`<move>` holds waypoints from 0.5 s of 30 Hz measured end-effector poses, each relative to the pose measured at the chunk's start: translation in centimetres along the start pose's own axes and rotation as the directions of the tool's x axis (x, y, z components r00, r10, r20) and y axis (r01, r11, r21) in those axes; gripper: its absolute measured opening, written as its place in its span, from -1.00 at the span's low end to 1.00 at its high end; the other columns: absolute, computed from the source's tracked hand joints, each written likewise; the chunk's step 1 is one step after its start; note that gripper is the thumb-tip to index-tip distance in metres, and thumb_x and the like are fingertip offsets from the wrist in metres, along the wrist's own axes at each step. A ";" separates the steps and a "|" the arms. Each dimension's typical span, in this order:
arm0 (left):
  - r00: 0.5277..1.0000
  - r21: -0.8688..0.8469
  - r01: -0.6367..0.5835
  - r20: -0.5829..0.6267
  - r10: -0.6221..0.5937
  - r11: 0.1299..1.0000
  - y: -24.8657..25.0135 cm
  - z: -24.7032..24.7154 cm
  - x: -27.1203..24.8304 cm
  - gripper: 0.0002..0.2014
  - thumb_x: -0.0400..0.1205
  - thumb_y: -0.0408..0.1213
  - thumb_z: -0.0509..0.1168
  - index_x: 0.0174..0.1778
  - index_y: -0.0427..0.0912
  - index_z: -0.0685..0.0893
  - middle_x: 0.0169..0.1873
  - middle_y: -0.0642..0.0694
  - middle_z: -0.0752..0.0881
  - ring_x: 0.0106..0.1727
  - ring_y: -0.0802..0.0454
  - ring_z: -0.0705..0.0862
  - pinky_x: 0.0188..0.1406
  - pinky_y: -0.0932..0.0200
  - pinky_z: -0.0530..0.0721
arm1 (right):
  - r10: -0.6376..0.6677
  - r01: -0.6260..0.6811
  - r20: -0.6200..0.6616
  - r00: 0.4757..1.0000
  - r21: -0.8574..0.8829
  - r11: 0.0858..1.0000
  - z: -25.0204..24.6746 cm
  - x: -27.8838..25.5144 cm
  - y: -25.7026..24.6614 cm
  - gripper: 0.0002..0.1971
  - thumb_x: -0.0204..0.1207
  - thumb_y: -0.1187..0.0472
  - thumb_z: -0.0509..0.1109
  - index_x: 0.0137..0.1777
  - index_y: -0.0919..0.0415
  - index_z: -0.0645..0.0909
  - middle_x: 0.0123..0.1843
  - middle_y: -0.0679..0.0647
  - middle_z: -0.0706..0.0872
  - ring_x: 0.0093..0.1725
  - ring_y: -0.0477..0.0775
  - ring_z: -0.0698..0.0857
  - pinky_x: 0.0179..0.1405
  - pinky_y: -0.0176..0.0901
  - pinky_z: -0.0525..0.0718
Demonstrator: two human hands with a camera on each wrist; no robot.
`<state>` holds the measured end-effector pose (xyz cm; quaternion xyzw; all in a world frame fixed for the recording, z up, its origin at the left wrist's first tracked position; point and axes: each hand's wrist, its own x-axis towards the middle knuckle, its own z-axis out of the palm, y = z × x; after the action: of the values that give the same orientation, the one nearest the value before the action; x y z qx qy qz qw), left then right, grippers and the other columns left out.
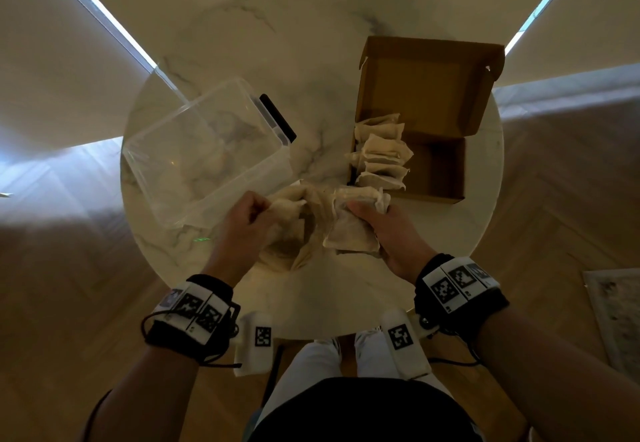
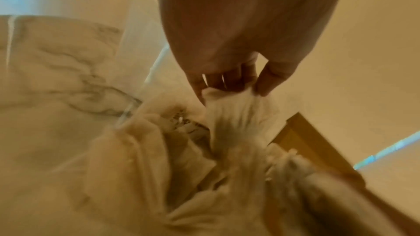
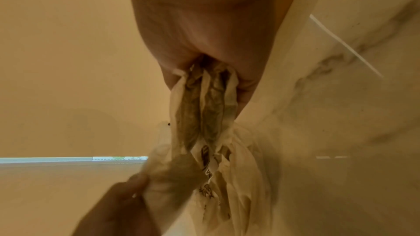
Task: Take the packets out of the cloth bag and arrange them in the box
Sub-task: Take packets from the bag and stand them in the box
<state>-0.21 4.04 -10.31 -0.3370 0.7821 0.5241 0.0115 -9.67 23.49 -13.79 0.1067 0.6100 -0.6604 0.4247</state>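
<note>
The cloth bag (image 1: 291, 234) lies crumpled on the counter (image 1: 311, 61) between both hands. The left hand (image 1: 242, 220) pinches its fabric edge, fingers curled. The right hand (image 1: 384, 230) grips a bunch of packets (image 1: 353, 230) just clear of the bag. Beyond them, the cardboard box (image 1: 436, 164) holds a row of packets (image 1: 381, 154); a clear plastic tub (image 1: 204, 151) stands beside the left hand.

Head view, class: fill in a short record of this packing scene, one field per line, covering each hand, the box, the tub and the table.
left hand: grips the cloth bag
right hand: holds a bunch of packets
cardboard box: open, a row of packets along its left side
clear tub: left of the box
table: round, marble pattern
</note>
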 end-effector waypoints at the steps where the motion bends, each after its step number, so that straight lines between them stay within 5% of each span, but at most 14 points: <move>1: 1.000 -0.092 -0.001 -0.011 0.000 0.996 0.8 -0.2 -0.2 -0.84 0.64 -0.36 0.26 -0.22 -0.04 0.57 -0.39 0.06 0.57 -0.38 0.14 0.50 -0.38 0.21 0.47 | -0.006 0.006 -0.010 1.000 -0.014 1.000 0.1 -0.1 -0.1 -0.49 0.33 -0.09 0.57 0.16 0.25 0.73 0.11 0.27 0.81 0.16 0.34 0.77 0.17 0.51 0.67; 4: 0.996 -0.333 0.002 0.085 0.028 0.943 3.5 -0.1 -1.0 -0.77 0.64 -0.52 0.20 -0.05 -0.07 0.57 -0.33 0.02 0.62 -0.41 0.24 0.58 -0.45 0.34 0.53 | -0.013 0.012 -0.015 1.000 -0.050 0.999 0.8 -0.6 -0.4 -0.56 0.35 -0.06 0.56 0.13 0.21 0.75 0.08 0.25 0.82 0.14 0.30 0.78 0.15 0.48 0.69; 7: 0.977 -0.309 -0.009 0.200 0.074 0.951 5.3 2.1 -1.5 -0.65 0.61 -0.56 0.23 0.19 -0.04 0.55 -0.24 -0.04 0.66 -0.22 0.09 0.67 -0.24 0.20 0.64 | -0.048 0.046 -0.019 0.999 -0.065 0.997 1.9 -1.2 -1.0 -0.68 0.50 0.05 0.47 0.17 0.20 0.74 0.10 0.26 0.81 0.17 0.31 0.76 0.16 0.31 0.74; 12: 0.976 -0.382 0.021 0.207 0.063 0.924 6.2 3.8 -1.8 -0.60 0.56 -0.62 0.23 0.17 -0.05 0.58 -0.26 -0.03 0.68 -0.12 0.03 0.68 -0.08 0.11 0.63 | -0.040 0.039 0.023 0.999 0.011 0.999 1.9 -2.0 -1.8 -0.82 0.70 0.25 0.25 0.15 0.25 0.67 -0.11 0.14 0.78 -0.22 0.03 0.79 -0.44 -0.25 0.72; 15: 0.971 -0.536 0.091 0.233 0.043 0.839 6.9 4.1 -1.8 -0.63 0.58 -0.64 0.19 0.15 -0.11 0.60 -0.25 -0.10 0.65 -0.11 -0.02 0.66 -0.08 0.12 0.66 | -0.059 0.058 0.015 0.998 0.018 0.998 1.5 -2.3 -1.2 -0.79 0.75 0.23 0.13 0.18 0.22 0.59 -0.01 0.13 0.75 -0.06 0.10 0.74 -0.12 -0.04 0.75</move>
<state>-3.85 9.90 -5.90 -0.2715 0.5902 0.7600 0.0150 -8.50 22.96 -11.11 0.0875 0.6040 -0.6786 0.4088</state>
